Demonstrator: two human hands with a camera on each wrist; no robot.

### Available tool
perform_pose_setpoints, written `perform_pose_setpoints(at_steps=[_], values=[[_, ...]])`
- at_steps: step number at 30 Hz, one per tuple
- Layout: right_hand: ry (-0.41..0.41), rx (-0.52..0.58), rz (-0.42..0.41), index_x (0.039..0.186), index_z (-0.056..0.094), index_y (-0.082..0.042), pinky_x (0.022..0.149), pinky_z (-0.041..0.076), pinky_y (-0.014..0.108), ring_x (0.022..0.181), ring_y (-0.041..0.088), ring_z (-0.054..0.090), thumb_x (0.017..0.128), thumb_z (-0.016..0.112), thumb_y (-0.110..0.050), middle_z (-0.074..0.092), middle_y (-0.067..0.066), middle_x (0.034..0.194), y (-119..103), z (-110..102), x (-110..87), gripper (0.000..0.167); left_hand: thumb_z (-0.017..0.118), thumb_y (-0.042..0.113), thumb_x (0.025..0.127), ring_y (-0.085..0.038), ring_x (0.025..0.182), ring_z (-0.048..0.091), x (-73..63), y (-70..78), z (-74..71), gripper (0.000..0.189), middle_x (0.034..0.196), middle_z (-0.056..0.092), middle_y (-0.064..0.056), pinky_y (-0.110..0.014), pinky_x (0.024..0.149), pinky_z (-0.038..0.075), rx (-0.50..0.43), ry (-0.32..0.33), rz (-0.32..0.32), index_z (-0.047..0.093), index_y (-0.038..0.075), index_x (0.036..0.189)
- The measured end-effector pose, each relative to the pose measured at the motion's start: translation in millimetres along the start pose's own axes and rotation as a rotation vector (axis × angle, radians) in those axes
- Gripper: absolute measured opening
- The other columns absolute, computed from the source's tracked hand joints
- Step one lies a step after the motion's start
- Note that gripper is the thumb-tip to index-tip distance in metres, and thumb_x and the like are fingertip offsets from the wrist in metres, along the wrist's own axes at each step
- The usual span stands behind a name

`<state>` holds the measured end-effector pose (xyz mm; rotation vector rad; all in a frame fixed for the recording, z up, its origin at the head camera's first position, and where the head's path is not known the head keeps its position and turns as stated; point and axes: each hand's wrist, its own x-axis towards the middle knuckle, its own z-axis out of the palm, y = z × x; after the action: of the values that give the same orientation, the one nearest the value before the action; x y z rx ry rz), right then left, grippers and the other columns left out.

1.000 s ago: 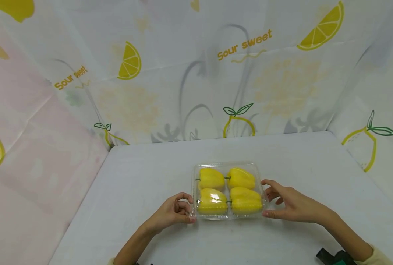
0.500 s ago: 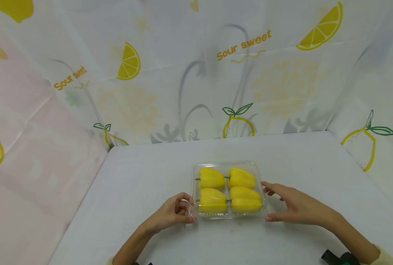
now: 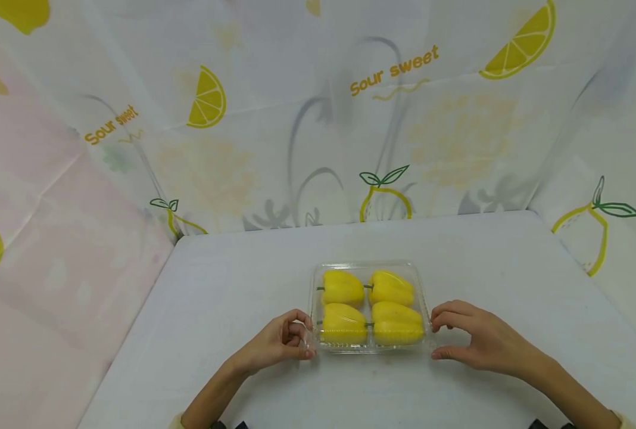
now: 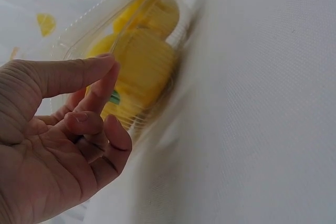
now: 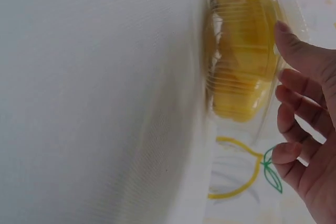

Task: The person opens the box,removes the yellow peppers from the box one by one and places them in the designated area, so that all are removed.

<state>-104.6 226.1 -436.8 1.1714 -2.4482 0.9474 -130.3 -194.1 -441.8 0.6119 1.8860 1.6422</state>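
With the clear box (image 3: 370, 341) of 4 yellow peppers (image 3: 397, 323) between the desk's (image 3: 232, 274) side edges, the left hand (image 3: 275, 344), pinching the box's near-left corner, should steady it while the loosely spread right hand (image 3: 481, 339) presses lightly.

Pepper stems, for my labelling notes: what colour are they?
Green. The left wrist view shows one stem best.

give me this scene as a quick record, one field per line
contents: four yellow peppers, two rows of two
packaging: clear plastic container, seemingly closed
left grip: pinches the container's edge near its near left corner
right grip: at the right edge near the near corner; whether it holds the edge is unclear
surface: white-covered table
backdrop: cloth printed with lemons and "Sour sweet"
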Motion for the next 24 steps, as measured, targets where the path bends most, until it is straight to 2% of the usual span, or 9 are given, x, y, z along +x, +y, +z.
perform_pose_setpoints(at_steps=[4,9,12,16,19,24], values=[[0.006,0.031,-0.05,0.094,0.066,-0.024,0.068,0.046,0.014,0.08,0.003,0.058,0.072,0.09,-0.024,0.065,-0.01,0.104,-1,1,0.5,0.033,0.076,0.0,0.083,-0.006,0.061,0.038,0.4,0.9,-0.9,0.045,0.078,0.055,-0.003,-0.017,0.055,0.034,0.01,0.002,-0.003,0.046,-0.006,0.117],[0.038,0.025,-0.121,0.094,0.067,-0.025,0.062,0.044,0.012,0.075,0.004,0.058,0.072,0.089,-0.016,0.066,-0.009,0.099,-5,3,1.7,0.033,0.075,-0.002,0.083,-0.006,0.061,0.038,1.7,1.6,-2.4,0.045,0.079,0.054,-0.005,-0.017,0.055,0.035,0.01,-0.004,-0.01,0.046,-0.007,0.117],[0.048,0.0,-0.131,0.093,0.068,-0.028,0.061,0.044,0.011,0.075,0.003,0.058,0.075,0.087,-0.017,0.066,-0.011,0.098,-8,3,2.2,0.029,0.075,-0.002,0.084,-0.006,0.062,0.039,2.4,1.4,-3.3,0.044,0.079,0.054,-0.005,-0.018,0.055,0.035,0.012,-0.004,-0.016,0.046,-0.007,0.117],[0.049,-0.036,-0.121,0.089,0.069,-0.03,0.062,0.045,0.011,0.075,-0.001,0.058,0.089,0.075,-0.031,0.064,-0.018,0.096,-13,3,3.2,0.006,0.075,-0.002,0.084,-0.007,0.062,0.039,2.8,1.9,-3.6,0.044,0.079,0.055,-0.006,-0.018,0.056,0.035,0.01,-0.004,-0.021,0.046,-0.007,0.117],[0.06,-0.04,-0.133,0.087,0.069,-0.027,0.062,0.044,0.009,0.073,-0.005,0.055,0.097,0.063,-0.037,0.062,-0.019,0.092,-14,5,4.3,0.015,0.075,-0.002,0.084,-0.007,0.062,0.039,2.8,2.4,-3.3,0.044,0.08,0.055,-0.006,-0.017,0.056,0.035,0.007,-0.002,-0.024,0.046,-0.007,0.116],[0.066,-0.034,-0.173,0.088,0.067,-0.021,0.06,0.043,0.008,0.069,-0.008,0.051,0.1,0.058,-0.032,0.058,-0.018,0.086,-14,8,4.3,0.018,0.075,-0.002,0.084,-0.006,0.061,0.039,2.2,2.3,-2.1,0.045,0.079,0.054,-0.005,-0.017,0.055,0.035,0.007,-0.002,-0.029,0.046,-0.008,0.117]])
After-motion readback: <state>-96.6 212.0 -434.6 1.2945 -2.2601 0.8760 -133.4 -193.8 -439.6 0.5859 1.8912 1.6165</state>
